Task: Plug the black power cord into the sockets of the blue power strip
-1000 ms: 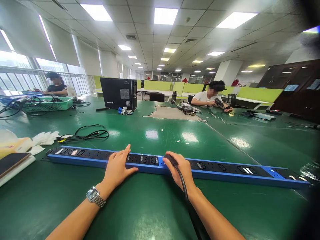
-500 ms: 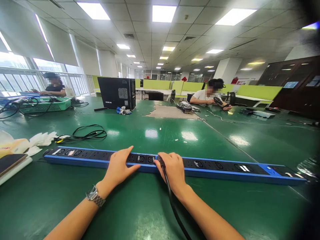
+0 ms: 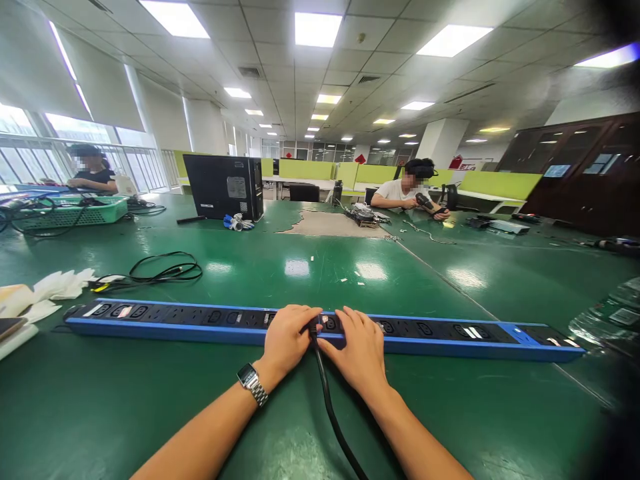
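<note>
Loose black cables are contained in the green perforated basket at the far left; some are draped over its rim. A clear plastic bottle is located beyond the right end of the power strip; its contents cannot be determined.

Compared with the earlier frame, the black plug is transferred: it was gripped by the right hand and is now clamped between the thumb and fingers of the left hand. The right hand is repositioned beside it, laid on the strip with thumb and fingers apart.

The power strip is laid flat across the green table, in front of both hands. It is long and narrow, with a blue housing and a black socket face. Several socket types are arranged in a row, white labels are affixed near both ends, and a blue section is fitted toward the right end. The thick black cord is routed from the plug toward the near table edge.
</note>
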`<state>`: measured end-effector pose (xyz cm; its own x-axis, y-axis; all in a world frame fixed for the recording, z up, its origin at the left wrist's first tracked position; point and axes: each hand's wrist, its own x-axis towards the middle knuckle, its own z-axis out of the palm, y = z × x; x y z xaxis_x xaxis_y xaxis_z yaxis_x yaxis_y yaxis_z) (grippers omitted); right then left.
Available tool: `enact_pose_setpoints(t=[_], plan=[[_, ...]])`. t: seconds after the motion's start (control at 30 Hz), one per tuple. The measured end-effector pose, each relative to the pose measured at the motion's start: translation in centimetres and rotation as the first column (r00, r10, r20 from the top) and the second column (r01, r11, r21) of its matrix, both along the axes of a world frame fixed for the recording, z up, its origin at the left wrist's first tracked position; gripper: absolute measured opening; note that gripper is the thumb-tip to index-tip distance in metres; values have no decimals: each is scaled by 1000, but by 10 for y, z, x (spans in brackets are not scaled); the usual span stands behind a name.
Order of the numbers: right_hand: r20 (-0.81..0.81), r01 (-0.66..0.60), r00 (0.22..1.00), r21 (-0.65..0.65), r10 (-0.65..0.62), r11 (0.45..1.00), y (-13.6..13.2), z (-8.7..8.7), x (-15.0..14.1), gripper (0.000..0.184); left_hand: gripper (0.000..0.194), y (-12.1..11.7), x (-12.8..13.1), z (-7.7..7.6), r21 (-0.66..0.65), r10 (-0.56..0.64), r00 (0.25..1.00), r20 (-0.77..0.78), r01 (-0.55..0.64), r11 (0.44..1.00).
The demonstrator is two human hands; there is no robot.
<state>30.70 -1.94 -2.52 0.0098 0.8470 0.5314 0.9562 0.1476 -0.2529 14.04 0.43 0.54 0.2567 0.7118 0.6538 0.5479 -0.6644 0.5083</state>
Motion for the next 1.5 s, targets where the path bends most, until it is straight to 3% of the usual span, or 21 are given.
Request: enact_pose_setpoints(t=[0.1, 0.17, 0.27, 0.4, 0.53, 0.67, 0.8, 1.17, 1.23, 1.3, 1.4, 1.5], plan=[[-10, 12, 1000, -34, -12, 999, 0, 1, -1, 62, 28, 3, -7, 14, 10, 71, 966, 250, -75, 997], [-19, 18, 1000, -67, -19, 998, -1, 3, -2, 64, 32, 4, -20, 24, -12, 121, 945, 303, -123, 992], [-34, 19, 999, -107, -23, 994, -2, 6, -2, 60, 42, 2, -51, 25, -81, 186, 949, 253, -171, 982], [-50, 14, 999, -123, -20, 992, -3, 8, -3, 58, 37, -4, -98, 9, -189, 275, 958, 84, -255, 948], [-60, 18, 998, -119, -25, 993, -3, 8, -4, 58, 37, -6, -122, 10, -224, 259, 961, -97, -275, 935], [-68, 18, 997, -111, -26, 994, -3, 7, -4, 58, 38, -3, -127, 21, -257, 190, 957, -218, -243, 935], [-78, 10, 997, -117, -20, 993, -3, 7, -5, 57, 39, 0, -126, 21, -286, 122, 975, -187, -173, 943], [-79, 0, 997, -81, -6, 997, -2, 1, -4, 54, 32, -4, -119, 6, -110, 243, 904, -352, -298, 948], [-91, -8, 996, -60, 2, 998, -5, 3, -7, 54, 39, -6, -120, 1, -78, 258, 889, -379, -308, 948], [-97, -53, 994, -15, 52, 998, -9, 9, -17, 53, 63, -8, -121, -4, -54, 259, 873, -414, -308, 950], [-107, -217, 970, 37, 220, 976, -13, 24, -49, 47, 99, -12, -122, -7, -20, 314, 838, -446, -361, 933], [-156, -357, 921, 26, 357, 934, -8, 36, -91, 47, 94, -14, -121, -7, -2, 358, 802, -478, -408, 913]])
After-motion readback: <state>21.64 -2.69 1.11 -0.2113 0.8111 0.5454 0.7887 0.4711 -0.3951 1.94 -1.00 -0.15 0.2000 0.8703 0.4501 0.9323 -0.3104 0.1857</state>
